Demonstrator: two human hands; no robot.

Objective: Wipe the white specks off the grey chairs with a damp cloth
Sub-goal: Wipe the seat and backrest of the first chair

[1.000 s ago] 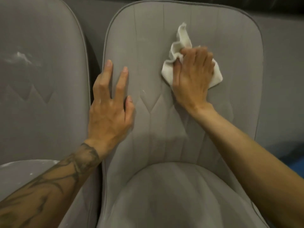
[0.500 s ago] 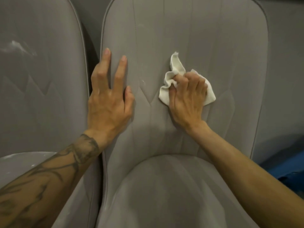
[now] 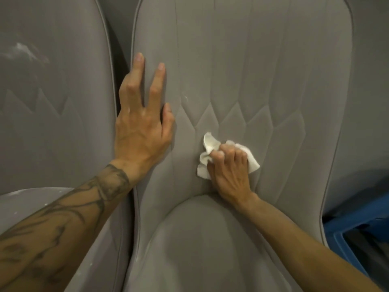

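The right hand (image 3: 229, 171) bunches the white cloth (image 3: 207, 148) in curled fingers, pressing it low on the middle chair's backrest (image 3: 252, 70), just above the seat (image 3: 200, 239); the left hand (image 3: 141, 123) lies flat, fingers straight, bracing the backrest's left edge. Firm pressure into the stitched seams (image 3: 219, 123) would likely serve best; a white speck (image 3: 186, 98) sits up-left of the cloth.

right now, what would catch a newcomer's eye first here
The white cloth, gripped by the right hand, presses low on the backrest of the middle chair. The left hand lies flat on that backrest's left edge. A white smear marks the left chair, upper left.
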